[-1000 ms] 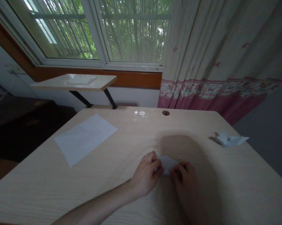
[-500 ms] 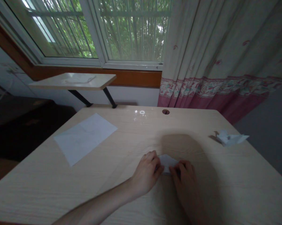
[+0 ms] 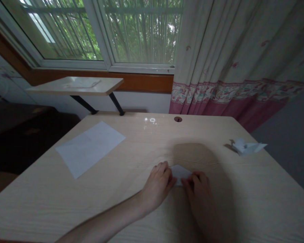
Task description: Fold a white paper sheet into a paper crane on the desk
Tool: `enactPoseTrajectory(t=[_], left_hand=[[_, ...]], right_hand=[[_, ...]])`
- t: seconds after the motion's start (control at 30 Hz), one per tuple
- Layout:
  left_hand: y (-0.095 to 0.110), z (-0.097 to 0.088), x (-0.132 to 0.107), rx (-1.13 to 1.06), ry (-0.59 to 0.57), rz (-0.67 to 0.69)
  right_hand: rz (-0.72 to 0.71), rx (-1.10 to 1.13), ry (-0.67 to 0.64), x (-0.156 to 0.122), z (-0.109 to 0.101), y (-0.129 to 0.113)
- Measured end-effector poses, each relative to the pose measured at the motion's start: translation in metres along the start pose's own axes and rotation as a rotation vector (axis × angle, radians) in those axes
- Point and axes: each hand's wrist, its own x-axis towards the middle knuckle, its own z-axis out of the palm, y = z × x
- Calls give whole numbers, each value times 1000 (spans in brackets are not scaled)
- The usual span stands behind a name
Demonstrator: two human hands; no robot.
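Observation:
A small folded piece of white paper (image 3: 179, 173) lies on the desk between my hands, with a pointed top edge and a straight lower edge. My left hand (image 3: 158, 184) grips its left end, fingers curled and thumb pressed on the paper. At the right end, my right hand (image 3: 198, 189) pinches the paper between thumb and bent fingers. Both ends of the folded paper are hidden under my fingers. The right hand sits in the shadow that falls across the desk.
A flat white sheet (image 3: 91, 148) lies on the left of the desk (image 3: 131, 155). Near the right edge stands a folded paper figure (image 3: 248, 147). A raised shelf (image 3: 103, 88) on black legs is at the back left, and a round cable hole (image 3: 178, 119) at the back edge.
The whole view has shifted very slightly. Both hands keep their hold on the folded paper, and its shape looks the same.

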Motion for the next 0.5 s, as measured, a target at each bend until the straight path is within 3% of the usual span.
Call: enactPoseTrajectory(t=[0.17, 0.33, 0.5], left_hand=[[0, 2, -1, 12, -8, 0], [0, -1, -3, 59, 19, -22], [-2, -6, -3, 59, 71, -47]], right_hand=[[-5, -65, 2, -4, 1, -2], [28, -268, -7, -6, -1, -4], [30, -213, 15, -3, -6, 2]])
